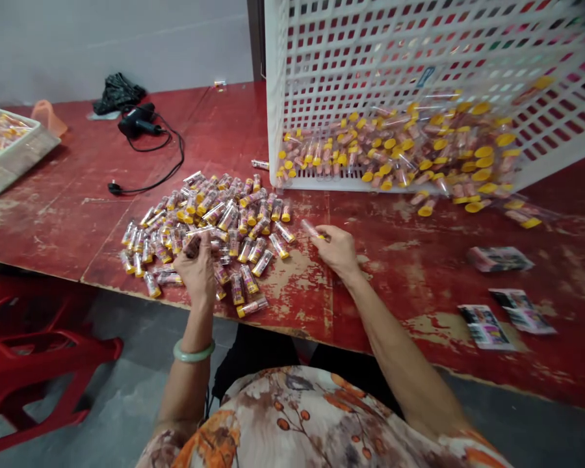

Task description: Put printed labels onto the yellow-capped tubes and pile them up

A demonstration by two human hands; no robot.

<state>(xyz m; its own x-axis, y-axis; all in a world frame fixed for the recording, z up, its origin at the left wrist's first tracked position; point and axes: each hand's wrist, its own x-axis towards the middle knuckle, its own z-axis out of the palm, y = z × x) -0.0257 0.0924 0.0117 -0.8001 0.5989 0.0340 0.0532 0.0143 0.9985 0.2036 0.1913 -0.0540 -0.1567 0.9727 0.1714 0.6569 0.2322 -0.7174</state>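
My right hand is closed on a small clear plastic tube with pinkish contents, held by its near end above the bare tabletop. My left hand, with a pale green bangle on the wrist, is over the near side of a heap of yellow-capped tubes. Its fingers are curled together; what they hold is hard to make out against the heap. The tubes carry printed labels and lie in all directions, a few at the table's near edge.
A white plastic basket lies on its side, with similar tubes spilling from its opening. Flat printed packets lie at the right. A black heat-gun-like tool with a cord, a black bag, a white tray and a red stool are leftward.
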